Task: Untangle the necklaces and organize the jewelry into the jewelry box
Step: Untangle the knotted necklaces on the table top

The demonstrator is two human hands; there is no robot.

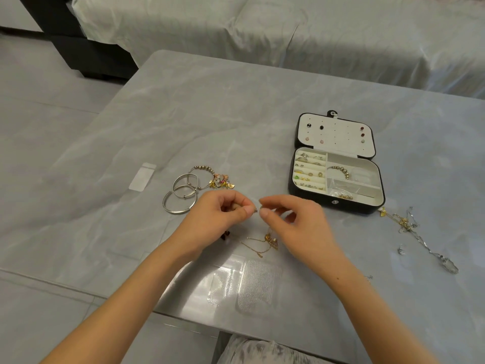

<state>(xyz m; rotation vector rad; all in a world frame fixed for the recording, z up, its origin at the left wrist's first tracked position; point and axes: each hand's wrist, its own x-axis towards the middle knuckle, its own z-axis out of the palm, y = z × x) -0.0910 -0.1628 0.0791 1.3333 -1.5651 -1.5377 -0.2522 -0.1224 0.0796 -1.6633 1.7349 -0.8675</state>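
While both hands work above the table (236, 114), two clear bags (258, 285) lie flat just nearer than the grip. Directly under the fingertips a gold necklace (265, 243) sits in a loose heap. A fine strand rises from it to the right hand (291, 219), pinched thumb to forefinger. The left hand (220, 216) pinches a tiny end piece (256, 210); the two pinches nearly touch. Left of the grip, slightly beyond: silver bangles (181, 195) and a charm bracelet (212, 177). Well right of it: tangled silver chains (420, 237). Beyond, to the right: the jewelry box (336, 206), open, with rings and a beaded bracelet in its compartments.
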